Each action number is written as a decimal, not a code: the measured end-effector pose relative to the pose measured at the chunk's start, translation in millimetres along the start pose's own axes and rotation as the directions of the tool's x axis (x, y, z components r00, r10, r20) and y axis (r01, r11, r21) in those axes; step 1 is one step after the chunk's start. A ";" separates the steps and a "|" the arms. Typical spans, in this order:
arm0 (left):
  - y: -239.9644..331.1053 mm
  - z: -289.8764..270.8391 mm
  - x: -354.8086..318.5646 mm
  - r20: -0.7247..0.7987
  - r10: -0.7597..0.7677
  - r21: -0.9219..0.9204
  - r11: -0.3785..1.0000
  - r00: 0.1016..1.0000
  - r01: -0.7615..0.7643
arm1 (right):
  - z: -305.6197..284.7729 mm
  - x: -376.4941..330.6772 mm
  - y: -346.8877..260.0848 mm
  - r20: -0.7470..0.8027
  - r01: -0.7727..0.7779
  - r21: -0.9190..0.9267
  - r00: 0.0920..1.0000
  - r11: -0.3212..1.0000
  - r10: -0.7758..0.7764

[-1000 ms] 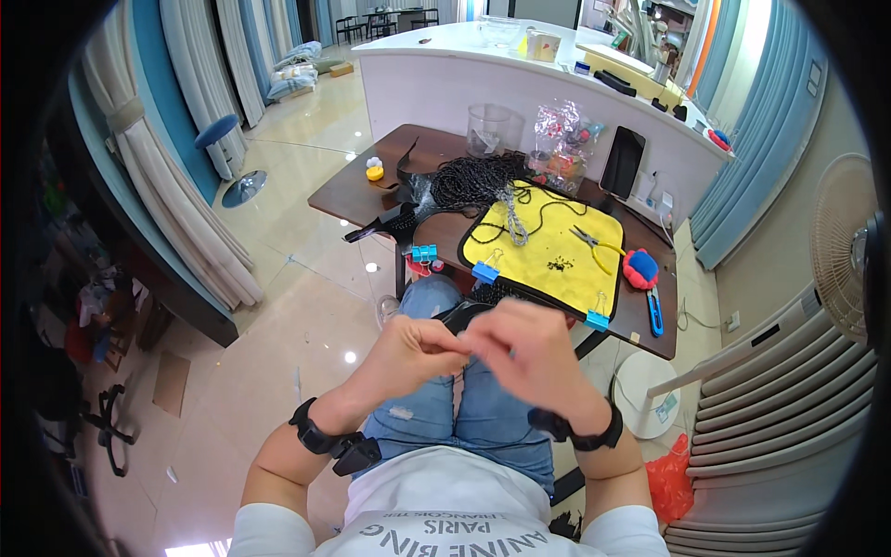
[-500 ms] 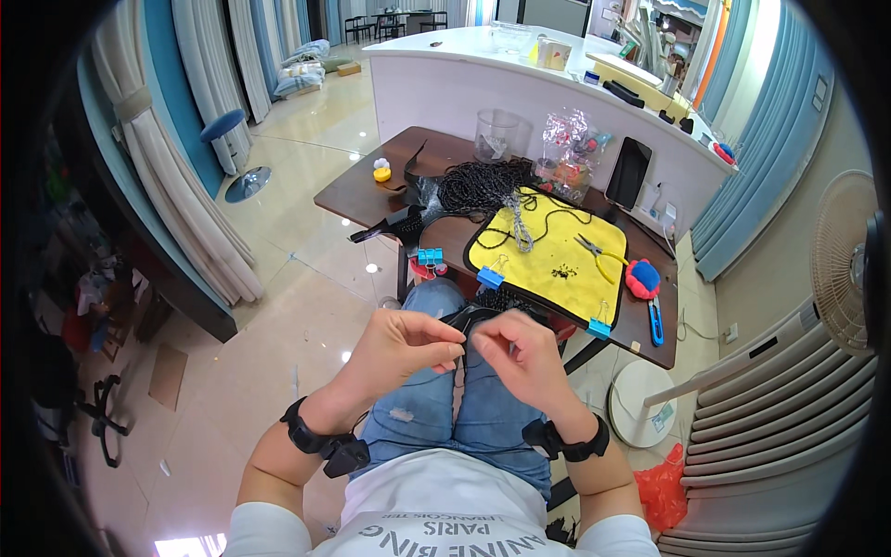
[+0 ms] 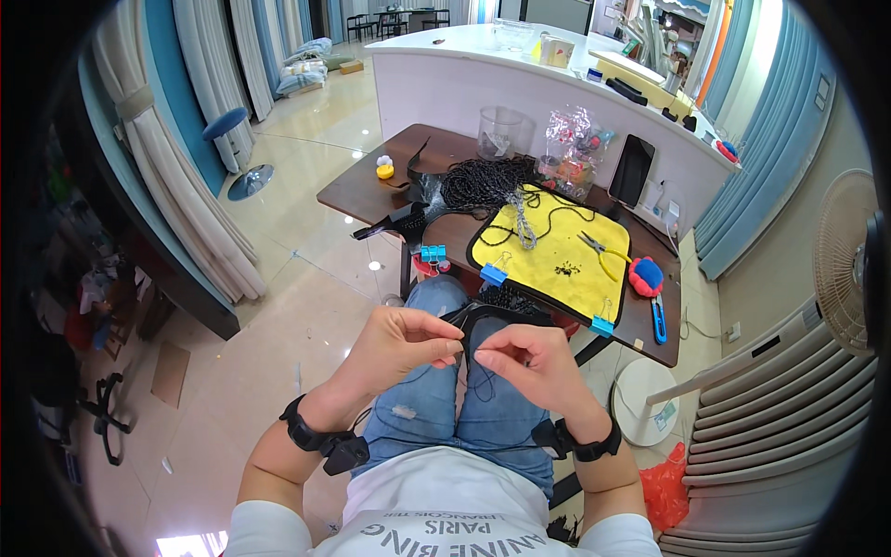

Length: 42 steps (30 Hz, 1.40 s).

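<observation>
Left hand: fingertips pinched on a thin black cord above the lap.
Right hand: fingers pinched on the same cord, just beside the left.
Cord: hangs down between the knees.
Beyond: yellow mat on brown table, black cord pile, pliers.

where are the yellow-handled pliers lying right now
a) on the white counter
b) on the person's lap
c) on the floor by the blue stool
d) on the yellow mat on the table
d: the pliers lie on the yellow mat on the brown table, apart from both hands, which pinch a thin black cord over the lap.
</observation>
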State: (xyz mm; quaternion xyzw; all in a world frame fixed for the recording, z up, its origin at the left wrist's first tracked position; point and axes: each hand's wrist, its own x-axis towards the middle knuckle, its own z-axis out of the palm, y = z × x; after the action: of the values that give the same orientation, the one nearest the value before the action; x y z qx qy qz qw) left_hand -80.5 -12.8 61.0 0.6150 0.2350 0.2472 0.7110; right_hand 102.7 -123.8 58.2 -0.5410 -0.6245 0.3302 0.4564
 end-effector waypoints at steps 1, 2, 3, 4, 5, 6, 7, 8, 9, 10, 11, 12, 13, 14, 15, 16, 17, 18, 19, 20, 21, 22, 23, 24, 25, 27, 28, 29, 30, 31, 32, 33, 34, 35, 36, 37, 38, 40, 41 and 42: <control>-1.7 -1.0 0.4 -0.002 -0.002 0.001 1.000 1.000 0.002 | -2.2 0.3 -2.0 -0.034 0.107 -0.090 0.993 0.990 -0.110; -5.0 -2.5 1.9 0.006 -0.005 0.035 0.999 1.000 0.005 | -3.6 1.8 -4.0 -0.058 0.207 -0.183 0.973 0.961 -0.221; -7.4 -2.8 4.1 0.021 -0.009 0.069 0.998 1.000 0.007 | -5.1 4.5 -7.0 -0.062 0.205 -0.184 0.974 0.961 -0.220; -8.3 -2.4 5.4 0.036 -0.012 0.103 0.995 0.999 0.008 | -6.0 9.7 -10.5 -0.057 0.314 -0.299 0.937 0.901 -0.346; -8.2 -0.9 5.2 0.040 -0.013 0.105 0.994 0.999 0.009 | -6.9 14.8 -13.7 -0.037 0.411 -0.409 0.885 0.815 -0.465; -8.6 1.1 4.4 0.072 -0.008 0.135 0.991 0.997 -0.002 | -8.5 18.1 -15.7 -0.001 0.492 -0.510 0.820 0.705 -0.573; -9.1 3.3 3.4 0.103 -0.004 0.165 0.986 0.995 -0.013 | -10.7 19.8 -16.4 -0.004 0.490 -0.512 0.820 0.706 -0.573; -9.5 4.1 2.8 0.133 0.000 0.194 0.981 0.991 -0.026 | -12.7 22.5 -15.8 -0.037 0.427 -0.498 0.859 0.755 -0.511; -9.3 4.5 2.1 0.134 0.002 0.195 0.980 0.991 -0.028 | -14.3 24.6 -14.8 -0.069 0.362 -0.481 0.892 0.799 -0.446; -8.8 4.9 1.2 0.088 0.044 0.172 0.983 0.995 -0.059 | -15.2 25.9 -13.4 -0.098 0.294 -0.461 0.921 0.837 -0.378; -8.2 5.1 0.4 0.041 0.086 0.150 0.984 0.995 -0.091 | -14.6 24.6 -10.6 -0.098 0.295 -0.462 0.920 0.836 -0.379; -7.8 5.0 0.3 -0.008 0.126 0.130 0.984 0.992 -0.124 | -12.5 20.8 -6.4 -0.084 0.251 -0.420 0.946 0.872 -0.312; -7.6 4.5 0.0 -0.012 0.126 0.129 0.984 0.992 -0.124 | -9.0 16.4 -2.5 -0.064 0.203 -0.375 0.968 0.905 -0.244; -6.8 3.7 0.7 -0.024 0.127 0.120 0.985 0.992 -0.124 | -6.4 13.9 -0.4 -0.040 0.152 -0.330 0.984 0.932 -0.174; -5.9 3.0 1.6 -0.036 0.128 0.111 0.986 0.991 -0.124 | -4.4 12.6 2.1 -0.037 0.152 -0.329 0.984 0.932 -0.174; -5.2 2.4 2.3 -0.048 0.129 0.102 0.987 0.990 -0.124 | -2.0 11.7 4.6 -0.032 0.151 -0.322 0.985 0.935 -0.170; -4.7 1.8 2.3 -0.051 0.128 0.101 0.987 0.990 -0.122 | 0.3 11.4 5.5 -0.027 0.150 -0.314 0.986 0.937 -0.166; -3.8 0.9 2.8 -0.041 0.099 0.086 0.992 0.994 -0.095 | 1.7 11.9 5.9 -0.024 0.148 -0.308 0.986 0.940 -0.163; -2.8 0.2 3.2 -0.031 0.070 0.071 0.995 0.997 -0.068 | 2.3 13.1 4.2 -0.024 0.147 -0.307 0.986 0.940 -0.162; -1.8 -0.2 3.8 -0.021 0.041 0.056 0.998 0.999 -0.040 | 2.4 14.8 1.2 -0.097 0.166 -0.254 0.976 0.953 -0.196; -0.7 -0.1 4.6 -0.021 0.041 0.056 0.998 0.999 -0.040 | 2.1 16.5 -2.0 -0.172 0.189 -0.202 0.959 0.961 -0.225; 0.6 0.2 5.6 0.005 0.011 0.064 0.998 1.000 -0.011 | 1.7 17.7 -3.4 -0.246 0.215 -0.151 0.937 0.965 -0.248; 2.1 1.0 6.0 0.034 -0.020 0.073 0.997 0.999 0.017 | 0.9 18.0 -2.4 -0.248 0.215 -0.152 0.937 0.965 -0.248; 2.8 1.6 6.1 0.062 -0.050 0.082 0.996 0.997 0.045 | -0.2 18.4 0.6 -0.200 0.214 -0.101 0.952 0.972 -0.230; 2.0 1.3 6.3 0.064 -0.051 0.082 0.996 0.997 0.045 | -1.2 18.8 4.3 -0.150 0.210 -0.050 0.965 0.977 -0.215; -2.7 -1.1 7.9 0.140 -0.097 -0.030 0.994 0.985 0.102 | -1.1 18.7 8.3 -0.101 0.201 0.001 0.975 0.980 -0.200; -4.6 -2.2 8.8 0.177 -0.116 -0.085 0.987 0.977 0.133 | -0.3 18.9 10.0 -0.112 0.169 0.038 0.980 0.985 -0.164; -5.5 -3.0 9.6 0.176 -0.116 -0.086 0.987 0.978 0.133 | 0.7 19.0 11.5 -0.121 0.137 0.075 0.984 0.988 -0.127; -6.1 -3.9 10.6 0.193 -0.145 -0.143 0.974 0.970 0.174 | 1.5 19.1 12.5 -0.129 0.104 0.112 0.988 0.988 -0.089; -6.7 -4.8 11.5 0.212 -0.173 -0.199 0.956 0.962 0.216 | 2.2 19.2 13.1 -0.128 0.104 0.112 0.988 0.988 -0.089; -7.7 -5.8 12.2 0.233 -0.200 -0.253 0.932 0.952 0.258 | 2.9 19.4 13.6 -0.122 0.092 0.118 0.989 0.989 -0.078; -9.5 -6.2 13.0 0.233 -0.199 -0.254 0.932 0.952 0.257 | 3.2 19.3 13.6 -0.117 0.082 0.123 0.991 0.989 -0.067; -12.0 -6.4 13.7 0.225 -0.176 -0.216 0.950 0.958 0.226 | 3.6 19.1 13.8 -0.111 0.071 0.128 0.992 0.989 -0.057; -14.1 -6.3 14.3 0.218 -0.153 -0.177 0.965 0.964 0.193 | 5.6 19.3 16.0 -0.111 0.071 0.127 0.992 0.989 -0.057; -14.9 -6.0 14.5 0.213 -0.129 -0.136 0.978 0.969 0.160 | 9.4 20.1 20.3 -0.162 0.120 0.130 0.982 0.984 -0.099; -13.2 -5.2 14.3 0.214 -0.129 -0.136 0.978 0.968 0.160 | 12.9 20.7 24.3 -0.214 0.170 0.131 0.967 0.977 -0.140; -11.0 -4.4 15.0 0.214 -0.124 -0.084 0.986 0.969 0.144 | 13.9 21.6 25.4 -0.265 0.217 0.127 0.948 0.968 -0.178; -7.0 -3.6 15.8 0.212 -0.114 0.020 0.993 0.971 0.112 | 8.5 21.9 11.8 -0.349 0.221 0.280 0.930 0.934 -0.115; -7.0 -4.3 16.1 0.209 -0.114 0.020 0.994 0.971 0.112 | 4.0 22.7 -1.7 -0.417 0.234 0.426 0.908 0.874 -0.040; -7.5 -5.6 16.6 0.273 -0.064 -0.002 0.998 0.960 0.067 | -1.0 23.8 -13.9 -0.470 0.256 0.558 0.881 0.789 0.047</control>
State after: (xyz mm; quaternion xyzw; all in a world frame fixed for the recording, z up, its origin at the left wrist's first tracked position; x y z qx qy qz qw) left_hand -70.9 1.2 52.2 0.6312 0.1535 0.1379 0.7476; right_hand 98.4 -103.3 76.3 -0.3920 -0.3892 0.3479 0.7575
